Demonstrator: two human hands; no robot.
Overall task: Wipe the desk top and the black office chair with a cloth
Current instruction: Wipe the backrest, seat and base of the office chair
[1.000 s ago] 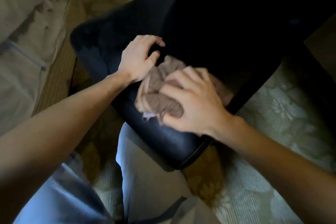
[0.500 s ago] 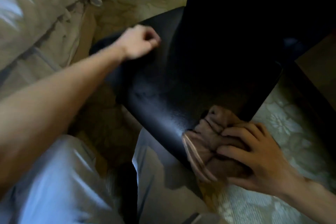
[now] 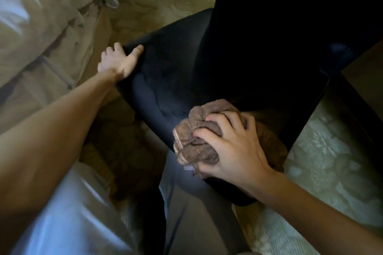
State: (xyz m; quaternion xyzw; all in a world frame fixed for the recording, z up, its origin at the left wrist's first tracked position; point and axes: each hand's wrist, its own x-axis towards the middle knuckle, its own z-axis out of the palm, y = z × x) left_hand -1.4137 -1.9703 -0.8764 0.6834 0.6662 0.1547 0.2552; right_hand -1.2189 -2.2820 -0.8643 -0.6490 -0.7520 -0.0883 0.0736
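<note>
So the black office chair (image 3: 176,89) is filling most of the view. Its seat is running from far left to near right, and the backrest is melting into one dark mass at the far right, too murky to make out any detail. Pale bedding (image 3: 41,16) is bunching up along the left, blurry and cut off by the edge. A patterned rug (image 3: 331,151) is showing to the right of the seat. Light trousers (image 3: 72,213) are taking up the near left, also smeared. The right hand (image 3: 234,151) is curling round a scrunched brown cloth (image 3: 196,136) and pressing it onto the near right corner of the seat, with the cloth's right side disappearing under the palm. The left hand (image 3: 118,60) is gripping the seat's far left edge, thumb lying on top, fingers wrapping over the rim and partly hiding behind it.
</note>
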